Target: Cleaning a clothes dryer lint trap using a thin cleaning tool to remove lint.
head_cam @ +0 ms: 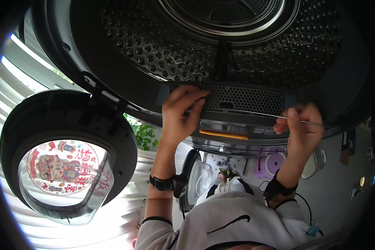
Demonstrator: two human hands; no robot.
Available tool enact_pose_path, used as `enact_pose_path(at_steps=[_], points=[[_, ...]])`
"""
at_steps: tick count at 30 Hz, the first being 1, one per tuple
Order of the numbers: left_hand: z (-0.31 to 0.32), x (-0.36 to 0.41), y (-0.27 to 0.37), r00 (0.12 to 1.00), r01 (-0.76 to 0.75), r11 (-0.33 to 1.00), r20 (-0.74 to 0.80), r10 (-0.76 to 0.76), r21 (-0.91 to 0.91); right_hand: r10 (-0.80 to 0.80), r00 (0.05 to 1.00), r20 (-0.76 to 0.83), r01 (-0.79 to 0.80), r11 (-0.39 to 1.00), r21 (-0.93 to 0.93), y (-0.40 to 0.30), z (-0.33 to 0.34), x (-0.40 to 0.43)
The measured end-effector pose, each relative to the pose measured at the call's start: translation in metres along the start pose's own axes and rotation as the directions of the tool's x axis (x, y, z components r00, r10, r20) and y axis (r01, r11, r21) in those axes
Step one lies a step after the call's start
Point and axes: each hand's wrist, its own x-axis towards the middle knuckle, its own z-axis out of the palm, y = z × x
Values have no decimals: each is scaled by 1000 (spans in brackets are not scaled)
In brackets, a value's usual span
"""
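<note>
The mouth of a dryer drum [156,62] opens before me, with a perforated grille panel [253,97] along its lower rim. My left hand [181,109] is at the left end of this panel, fingers curled and thumb a little apart from the forefinger. I see nothing held there, though the palm is hidden. Between the thumb and fingers of my right hand [303,125] is a thin metal rod [259,114]. It slants leftward, its far end by the slots on the panel's lower edge, below an oval hole [226,105].
The round door [15,150] hangs open at left, a printed sticker behind its clear bowl. Below are another round door [187,187], dark lint clumps [225,162] on a white surface, a purple plastic object [262,164] and a leafy plant [145,136]. An orange strip [223,134] marks the lower front.
</note>
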Motion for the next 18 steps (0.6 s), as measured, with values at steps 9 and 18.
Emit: enact_pose_path(at_steps=[9,18], points=[[-26,-32,20,844,469,149,392,-367,-870,-229,959,166,262,939,-222,-5,20,-3],[-36,-68,23,751,638,414,642,-151,-649,-136,976,168,181,940,-291,15,39,-3]])
